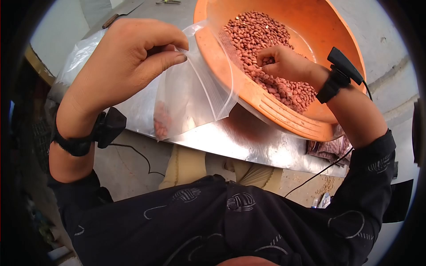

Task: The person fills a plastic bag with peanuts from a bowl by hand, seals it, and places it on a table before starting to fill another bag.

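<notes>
My left hand [128,62] pinches the top edge of a clear zip bag [186,95] between thumb and fingers. The bag hangs open against the near left side of an orange basin [284,108], with a few reddish nuts in its bottom corner. Inside the basin lies a heap of reddish-brown nuts [253,35]. My right hand [286,64] is over the heap with its fingers curled together; what they hold, if anything, is hidden. Both wrists wear black straps with small devices.
The basin stands on a shiny metal table [208,144]. Filled bags of nuts [330,148] lie beneath its right edge. At the left are clear plastic bags [75,57] and a wooden-handled knife [111,20]. Thin black cables run from both wrists.
</notes>
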`<state>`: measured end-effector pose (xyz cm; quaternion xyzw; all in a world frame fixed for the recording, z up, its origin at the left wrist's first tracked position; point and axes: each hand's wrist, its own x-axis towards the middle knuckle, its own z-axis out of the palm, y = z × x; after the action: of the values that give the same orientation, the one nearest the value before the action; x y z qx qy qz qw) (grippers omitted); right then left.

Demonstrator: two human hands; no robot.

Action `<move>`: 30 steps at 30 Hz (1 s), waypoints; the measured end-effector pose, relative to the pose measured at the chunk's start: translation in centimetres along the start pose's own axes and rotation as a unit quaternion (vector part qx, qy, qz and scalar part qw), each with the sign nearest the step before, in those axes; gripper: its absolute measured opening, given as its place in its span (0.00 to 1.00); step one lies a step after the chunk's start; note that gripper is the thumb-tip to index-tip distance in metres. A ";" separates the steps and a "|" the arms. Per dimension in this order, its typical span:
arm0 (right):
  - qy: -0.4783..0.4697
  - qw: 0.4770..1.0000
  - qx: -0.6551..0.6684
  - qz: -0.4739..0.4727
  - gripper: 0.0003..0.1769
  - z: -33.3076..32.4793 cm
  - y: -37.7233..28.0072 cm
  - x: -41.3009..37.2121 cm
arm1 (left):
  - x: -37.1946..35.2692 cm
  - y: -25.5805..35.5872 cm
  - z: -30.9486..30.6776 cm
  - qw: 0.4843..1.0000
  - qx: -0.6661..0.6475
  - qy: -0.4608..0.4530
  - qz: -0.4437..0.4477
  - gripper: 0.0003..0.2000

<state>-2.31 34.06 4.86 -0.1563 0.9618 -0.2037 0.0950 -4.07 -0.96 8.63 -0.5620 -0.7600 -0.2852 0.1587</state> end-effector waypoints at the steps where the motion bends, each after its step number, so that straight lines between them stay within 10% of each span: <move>1: 0.003 1.000 0.012 0.008 0.02 -0.3 0.1 0.0 | 0.1 0.2 0.0 1.000 0.004 0.001 0.004 0.05; 11: 0.102 0.980 0.149 -0.080 0.03 -4.6 -8.1 -1.0 | 0.9 0.9 1.0 0.999 -0.022 0.014 -0.031 0.05; 16: -0.033 0.983 0.159 -0.086 0.10 -4.1 -14.5 0.4 | 1.1 1.3 1.0 0.999 -0.018 0.006 -0.037 0.05; 30: -0.024 0.978 0.184 -0.091 0.19 0.5 -14.0 2.9 | 0.7 1.7 0.9 0.998 -0.038 0.003 -0.049 0.04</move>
<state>-1.26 20.74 9.98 -0.2282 0.8868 -0.3816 0.1260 -2.61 0.46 8.78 -0.5288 -0.7749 -0.3227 0.1256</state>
